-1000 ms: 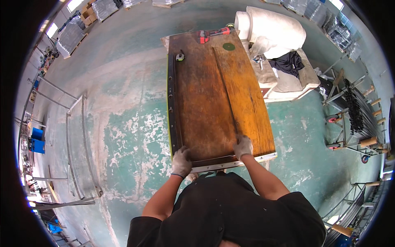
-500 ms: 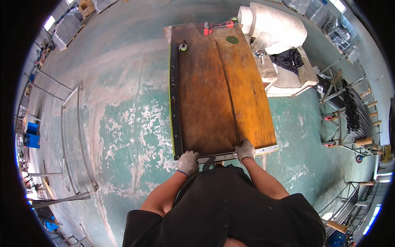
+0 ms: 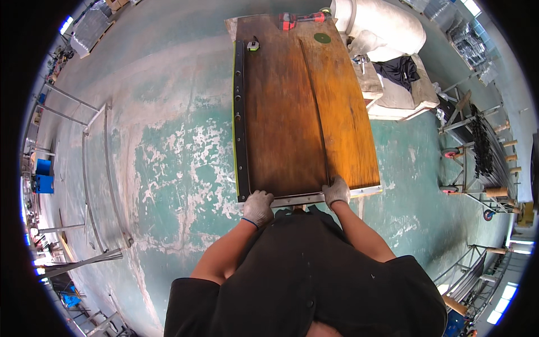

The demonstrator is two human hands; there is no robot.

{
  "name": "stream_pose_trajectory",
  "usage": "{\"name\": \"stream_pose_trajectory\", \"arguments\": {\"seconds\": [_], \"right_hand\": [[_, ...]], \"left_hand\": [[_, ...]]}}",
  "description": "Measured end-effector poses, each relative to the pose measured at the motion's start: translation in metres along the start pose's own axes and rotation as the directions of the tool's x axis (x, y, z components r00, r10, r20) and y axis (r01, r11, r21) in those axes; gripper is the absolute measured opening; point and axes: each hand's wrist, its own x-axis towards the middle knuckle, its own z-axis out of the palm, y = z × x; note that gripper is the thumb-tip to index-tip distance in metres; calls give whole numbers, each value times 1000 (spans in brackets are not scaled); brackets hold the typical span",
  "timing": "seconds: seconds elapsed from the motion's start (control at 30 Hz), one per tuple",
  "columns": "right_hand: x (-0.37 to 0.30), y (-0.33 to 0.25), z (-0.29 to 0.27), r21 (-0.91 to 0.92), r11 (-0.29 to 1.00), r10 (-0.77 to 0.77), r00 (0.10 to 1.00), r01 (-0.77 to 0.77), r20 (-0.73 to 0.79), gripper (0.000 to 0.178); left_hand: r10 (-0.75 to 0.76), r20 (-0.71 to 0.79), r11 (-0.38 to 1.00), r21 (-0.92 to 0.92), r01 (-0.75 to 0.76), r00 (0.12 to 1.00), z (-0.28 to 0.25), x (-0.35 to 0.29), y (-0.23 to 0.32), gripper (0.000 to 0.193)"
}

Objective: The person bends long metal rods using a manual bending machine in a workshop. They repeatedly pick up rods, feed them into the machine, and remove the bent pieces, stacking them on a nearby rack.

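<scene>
Rod [image 3: 318, 113] lies lengthwise on the table [image 3: 281, 123], right hand [image 3: 337, 191] curled at its near end, left hand [image 3: 258, 208] at the front edge; I cannot tell whether either pinches. Any writing is too small to read.

My head camera is looking down past my shirt [image 3: 306, 264] — onto the nearby worktop [image 3: 281, 123]. It is spanning wide floor [image 3: 179, 146].

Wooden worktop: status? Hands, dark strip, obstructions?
Left gloved hand at near edge; right gloved hand at near end of dark strip. Strip lies lengthwise on wooden worktop. Tape measure, red tool toward far end, away from hands.
</scene>
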Motion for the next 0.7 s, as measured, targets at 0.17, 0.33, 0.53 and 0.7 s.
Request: {"name": "stream_pose_trajectory", "arguments": {"seconds": [0.17, 0.33, 0.53, 0.7], "right_hand": [[2, 0, 7, 3, 1000, 17, 1000, -17, -11, 51], [11, -10, 6, 3, 996, 91, 996, -91, -13, 46], [-15, -29, -75, 559, 829, -127, 963, -28, 236, 31], [-77, -119, -135, 736, 630, -621, 730, 248, 286, 38]], "left_hand": [[44, -32, 998, -33, -45, 999, -1, 1, -1, 26], [-98, 148, 984, -135, 119, 984, -24, 24, 1, 31], [-131, 3, 725, -681, 98, 991, -83, 48, 42, 42], [-75, -62, 205, -978, -46, 995, -176, 55, 96, 33]]}}
